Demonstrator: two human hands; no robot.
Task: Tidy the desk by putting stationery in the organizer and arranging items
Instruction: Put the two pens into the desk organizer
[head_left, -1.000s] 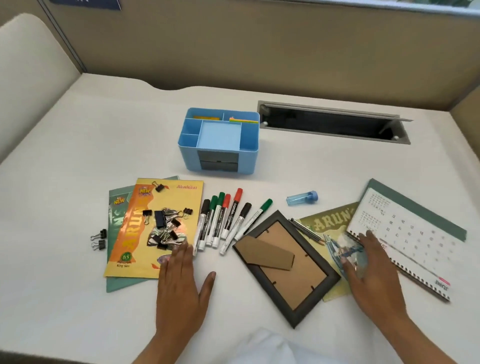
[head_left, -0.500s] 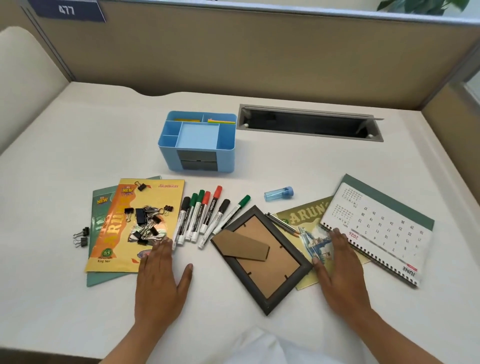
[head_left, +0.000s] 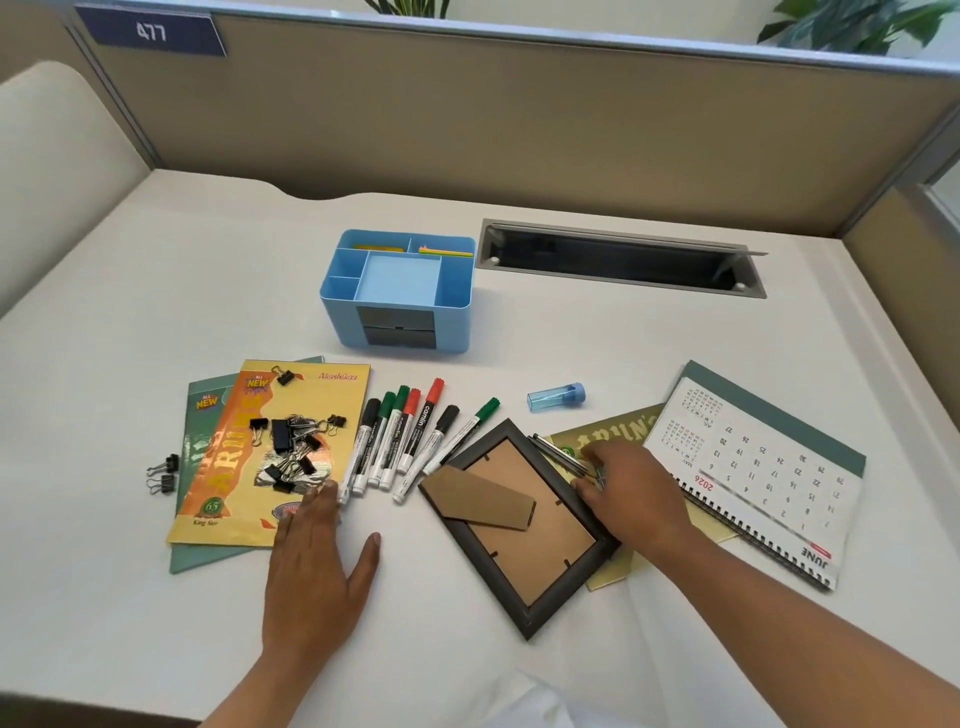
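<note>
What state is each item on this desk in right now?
Organizer: upright, front drawers shut, sticky notes in rear slots.
Markers: capped, lying loose in a row.
Binder clips: heaped on the yellow notebook.
Picture frame: face down, stand folded flat.
Desk calendar: lying flat.
Blue tube: on its side.
Left hand: flat, empty.
Right hand: fingers on the pens.

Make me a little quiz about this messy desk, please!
1. True or false: the markers are already inside the blue organizer.
2. What lies piled on the yellow notebook? A) binder clips B) coins C) erasers
3. Which hand rests flat on the desk, fingers spread?

Key: 1. False, they lie in front of it. 2. A, binder clips. 3. The left hand; the right hand reaches for pens by the picture frame.
</note>
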